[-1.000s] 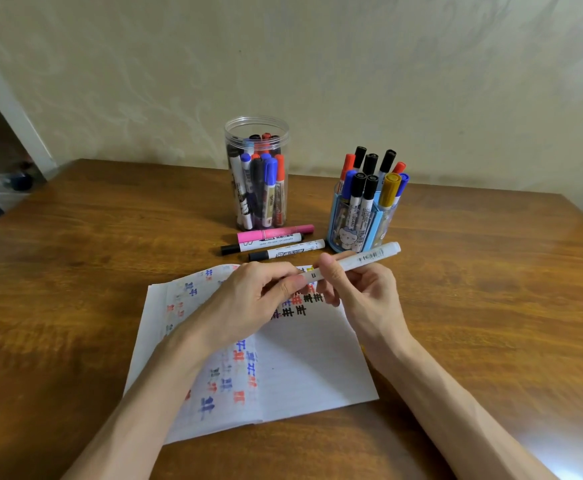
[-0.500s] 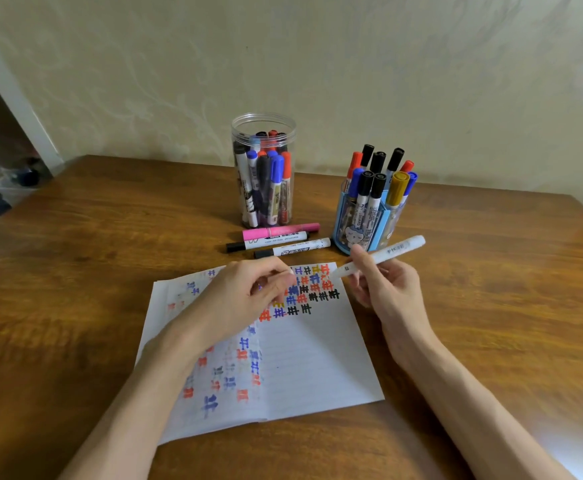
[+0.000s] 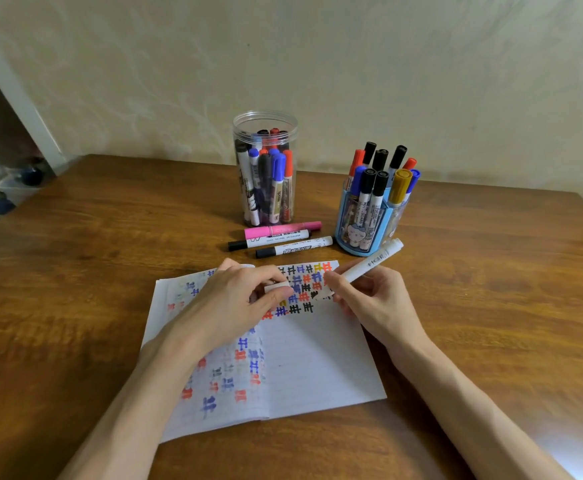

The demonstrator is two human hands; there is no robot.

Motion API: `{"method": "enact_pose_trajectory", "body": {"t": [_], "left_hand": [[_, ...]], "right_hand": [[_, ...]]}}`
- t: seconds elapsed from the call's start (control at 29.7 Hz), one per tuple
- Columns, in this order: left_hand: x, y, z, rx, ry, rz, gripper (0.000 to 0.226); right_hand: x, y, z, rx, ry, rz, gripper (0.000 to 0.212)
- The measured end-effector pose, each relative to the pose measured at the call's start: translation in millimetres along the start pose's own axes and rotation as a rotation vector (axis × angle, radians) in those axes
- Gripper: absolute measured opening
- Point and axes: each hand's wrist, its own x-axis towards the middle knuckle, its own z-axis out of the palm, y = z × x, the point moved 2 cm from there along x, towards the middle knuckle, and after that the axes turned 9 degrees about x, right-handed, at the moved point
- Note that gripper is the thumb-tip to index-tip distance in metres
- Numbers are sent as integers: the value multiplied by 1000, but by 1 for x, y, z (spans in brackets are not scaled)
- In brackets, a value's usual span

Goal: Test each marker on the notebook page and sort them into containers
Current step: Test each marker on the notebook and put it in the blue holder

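Tabletop (image 3: pixel 110 271): right fingers (image 3: pixel 339 284) grip marker (image 3: pixel 369 263), left fingers (image 3: pixel 266 273) pinch cap (image 3: pixel 277 286); holder marker (image 3: pixel 364 206): "WHITE BOARD".

Only the person's arms and hands are on show. The left hand (image 3: pixel 234 306) and the right hand (image 3: pixel 373 299) are both bare, with long, slim fingers. The knuckles make a soft ridge across the back of each. The wrists are narrow. The left forearm (image 3: pixel 137 410) and the right forearm (image 3: pixel 473 403) are bare as well, lean and smooth along all the length that shows, and they widen gently toward the elbow. Whatever clothing the person wears lies beyond the edge of what can be seen.
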Motion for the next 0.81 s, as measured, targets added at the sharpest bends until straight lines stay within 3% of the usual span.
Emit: {"method": "enact_pose_trajectory", "body": {"t": [0.44,0.61,0.81], "left_hand": [[-1,1,1,-43,-26,-4,29],[-1,2,4,-23,15,17,26],[-1,7,1,-39,106,60,40]], "right_hand": [[0,4,0,-119,40,-58,17],[2,7,-2,-146,97,-67,16],[1,8,-2,-212,101,-116,15]]}}
